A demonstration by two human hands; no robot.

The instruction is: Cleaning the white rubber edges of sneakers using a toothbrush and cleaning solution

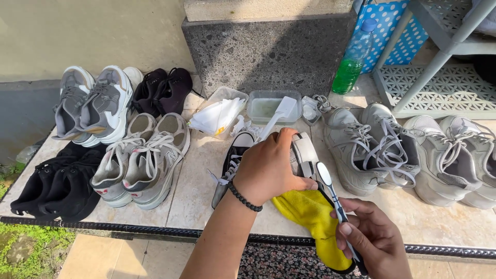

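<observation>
Above the pale stone tabletop (206,170), the left hand (268,168) grips a black canvas sneaker with white sole (305,155) over a yellow cloth (315,222), while the right hand (374,237) holds a white-headed toothbrush (330,188) at its sole, apparently mid-scrubbing, calling for short strokes along the rubber edge.

Black sneaker (305,155), white sole turned up, tilted under the left grip; toothbrush (330,194) slanting from the right grip, head touching the sole.
</observation>
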